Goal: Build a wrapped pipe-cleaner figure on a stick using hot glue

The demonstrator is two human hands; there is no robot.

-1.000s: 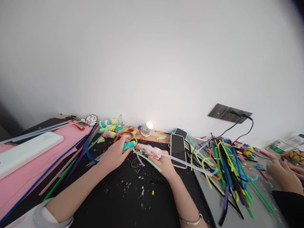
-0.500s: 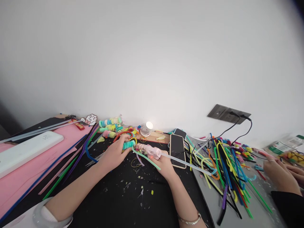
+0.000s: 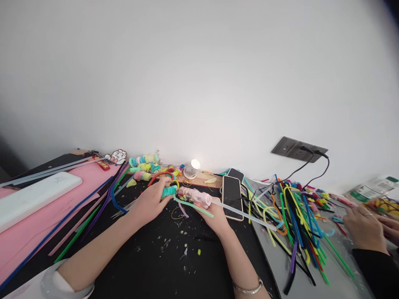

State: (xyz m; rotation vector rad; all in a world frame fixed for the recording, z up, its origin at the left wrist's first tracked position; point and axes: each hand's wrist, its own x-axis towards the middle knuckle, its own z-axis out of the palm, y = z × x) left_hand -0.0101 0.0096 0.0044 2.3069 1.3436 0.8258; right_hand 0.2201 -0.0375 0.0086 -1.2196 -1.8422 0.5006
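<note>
My left hand (image 3: 150,200) is closed around a pipe-cleaner craft, whose teal coil (image 3: 168,190) shows past the fingertips. Red and yellow loops and a pale green pipe cleaner (image 3: 195,207) come off it. My right hand (image 3: 215,218) grips a pink hot glue gun (image 3: 198,197), with its nozzle pointing left at the teal coil. Whether the nozzle touches the coil I cannot tell. A long translucent glue stick (image 3: 246,216) juts from the back of the gun. Below the hands, scraps lie on the black table mat (image 3: 156,265).
Behind the hands stand a paper cup (image 3: 192,168) and finished coiled pieces (image 3: 143,160). A phone (image 3: 232,197) lies right of centre, near a heap of pipe cleaners (image 3: 299,224). White box (image 3: 40,195) at left. Another person's hand (image 3: 364,228) works at far right.
My hands and the glue gun hold almost the same place. The loose end of the pale green pipe cleaner has shifted slightly right. At far right, the other person's hand has moved slightly.
</note>
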